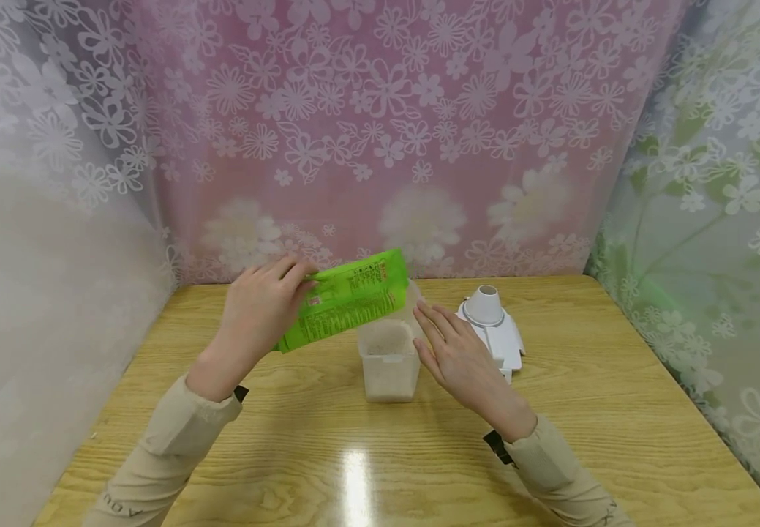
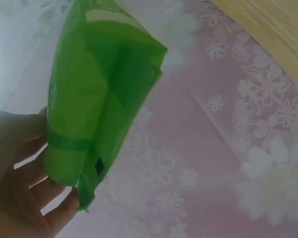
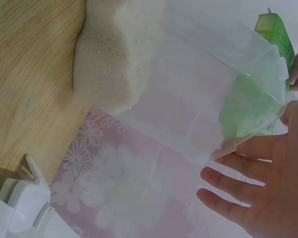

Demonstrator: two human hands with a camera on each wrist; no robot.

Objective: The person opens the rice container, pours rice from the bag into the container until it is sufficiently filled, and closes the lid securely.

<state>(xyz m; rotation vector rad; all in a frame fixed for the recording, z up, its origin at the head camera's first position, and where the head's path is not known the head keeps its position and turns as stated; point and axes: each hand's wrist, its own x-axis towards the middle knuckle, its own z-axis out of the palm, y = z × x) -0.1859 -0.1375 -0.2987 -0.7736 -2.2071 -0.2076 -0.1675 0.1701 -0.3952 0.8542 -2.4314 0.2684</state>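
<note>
Slowly tip green plastic pouch [image 1: 350, 300], left hand [image 1: 260, 311] clamped on; right hand [image 1: 461, 359], fingers apart, steadies translucent plastic box [image 1: 389, 379] near table's [image 1: 301, 454] back edge.

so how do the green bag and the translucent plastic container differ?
Colour: the green bag is bright green and printed; the translucent plastic container is colourless. Pose: the green bag is tilted, held off the wooden table by the left hand; the container stands on it. Contents: pale grain shows through the container's walls; the green bag's contents can't be made out.
</note>
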